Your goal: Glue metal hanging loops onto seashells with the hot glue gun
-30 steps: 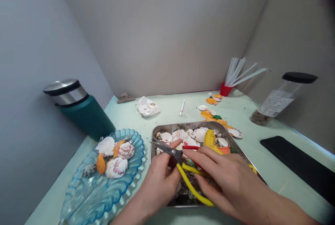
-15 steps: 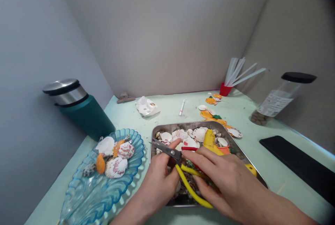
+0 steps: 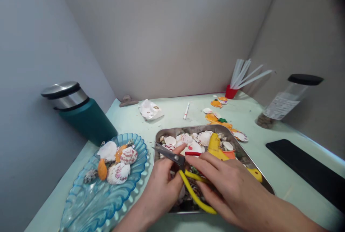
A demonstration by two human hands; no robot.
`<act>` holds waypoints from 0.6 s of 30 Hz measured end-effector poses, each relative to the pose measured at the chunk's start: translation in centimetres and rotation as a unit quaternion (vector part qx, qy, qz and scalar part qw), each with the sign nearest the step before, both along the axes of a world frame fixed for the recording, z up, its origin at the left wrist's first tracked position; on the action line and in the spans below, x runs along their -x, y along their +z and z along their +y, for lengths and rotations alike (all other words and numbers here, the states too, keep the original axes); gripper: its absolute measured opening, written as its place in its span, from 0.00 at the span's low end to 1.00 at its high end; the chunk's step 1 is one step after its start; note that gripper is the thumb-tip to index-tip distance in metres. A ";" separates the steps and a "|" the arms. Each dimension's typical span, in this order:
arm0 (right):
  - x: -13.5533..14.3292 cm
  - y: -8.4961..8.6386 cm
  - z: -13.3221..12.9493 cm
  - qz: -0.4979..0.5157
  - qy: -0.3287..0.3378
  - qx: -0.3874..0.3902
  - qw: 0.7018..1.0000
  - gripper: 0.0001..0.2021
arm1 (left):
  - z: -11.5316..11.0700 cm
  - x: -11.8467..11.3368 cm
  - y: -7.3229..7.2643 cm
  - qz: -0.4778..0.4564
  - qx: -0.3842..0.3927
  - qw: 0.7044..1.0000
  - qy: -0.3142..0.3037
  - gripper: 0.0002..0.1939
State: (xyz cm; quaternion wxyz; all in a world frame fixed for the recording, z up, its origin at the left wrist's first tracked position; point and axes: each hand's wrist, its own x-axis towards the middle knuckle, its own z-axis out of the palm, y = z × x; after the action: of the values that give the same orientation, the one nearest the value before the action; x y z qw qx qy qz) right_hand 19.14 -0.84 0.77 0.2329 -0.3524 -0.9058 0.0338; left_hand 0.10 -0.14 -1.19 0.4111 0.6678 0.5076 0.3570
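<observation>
The scissors [image 3: 175, 157], with slim dark metal blades parted at the tips and smooth, curved yellow handles, are above the tray [image 3: 188, 129] at the tabletop's [image 3: 172, 115] near edge. The person's right hand [image 3: 229, 178] grasps the handles; a thin red piece [image 3: 192, 153] pokes out by its index finger. The left hand [image 3: 161, 181] is bent around the pivot, and whether it grips anything cannot be told.

The tray is shiny metal with rounded corners, crowded with ribbed shells [image 3: 204, 139] too overlapped to count. One yellow tool [image 3: 215, 144] lies in it, partly covered by the right hand, which also blocks much of the tray's near right corner.

Toward the tabletop's left edge sits one translucent blue scalloped plate [image 3: 88, 203] bearing three ribbed fan-shaped shells [image 3: 118, 173], two orange pieces [image 3: 102, 169] and one rough dark lump [image 3: 90, 176]; one teal bottle [image 3: 88, 120] with a steel lid stands behind.

Along the far edge are one crumpled white wrapper [image 3: 150, 110], one slim white stick [image 3: 186, 111] and, near the far right corner, one red cup [image 3: 231, 92] of white strips [image 3: 241, 72]. One clear, black-lidded jar [image 3: 281, 106] and one flat black slab [image 3: 304, 169] occupy the right edge.
</observation>
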 end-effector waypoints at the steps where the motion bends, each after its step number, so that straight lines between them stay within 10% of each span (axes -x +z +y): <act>1: 0.0 0.0 0.0 0.000 0.001 0.002 1.000 0.19 | 0.0 0.0 0.0 0.001 -0.001 1.000 0.002 0.28; 18: 0.0 -0.6 0.4 -0.007 0.008 0.032 0.999 0.23 | -0.1 -0.1 0.1 0.030 0.008 0.999 0.012 0.24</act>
State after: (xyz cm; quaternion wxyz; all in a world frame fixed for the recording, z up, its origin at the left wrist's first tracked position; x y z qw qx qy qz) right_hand 19.12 -0.44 0.19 0.2147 -0.3524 -0.9088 0.0624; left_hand 0.25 -0.24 -1.09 0.3970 0.6686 0.5305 0.3374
